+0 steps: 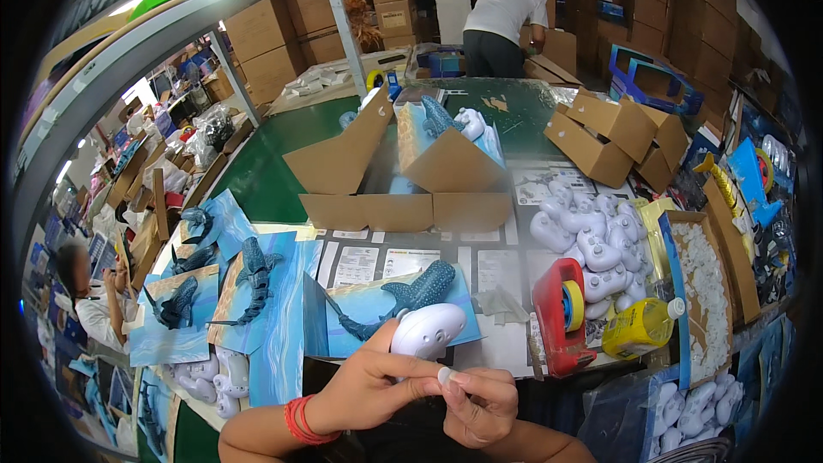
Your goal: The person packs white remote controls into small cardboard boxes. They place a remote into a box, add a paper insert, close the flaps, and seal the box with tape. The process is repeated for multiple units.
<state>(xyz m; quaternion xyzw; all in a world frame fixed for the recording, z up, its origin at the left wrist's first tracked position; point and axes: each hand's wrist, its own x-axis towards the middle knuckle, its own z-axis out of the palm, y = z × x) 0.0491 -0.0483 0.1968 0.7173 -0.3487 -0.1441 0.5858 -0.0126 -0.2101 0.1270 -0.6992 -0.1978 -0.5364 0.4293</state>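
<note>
My left hand [370,382], with a red band at its wrist, holds a white game-style controller [427,331] against its palm. Its thumb and forefinger meet a small round white sticker or disc [444,375], which my right hand [482,405] pinches from the other side. Just beyond the controller lies a spotted blue whale shark toy [421,289] on a blue and sand-coloured printed card [466,321]. More shark toys [251,276] rest on similar cards at the left. White controllers [601,244] are heaped on the table at the right.
A red tape dispenser [543,315], a yellow liquid bottle [633,331] and a cardboard tray of small white discs [704,289] stand at the right. An opened carton [398,212] lies ahead, with folded boxes [604,141] beyond. One person [505,19] bends at the back; another [99,308] is at the left.
</note>
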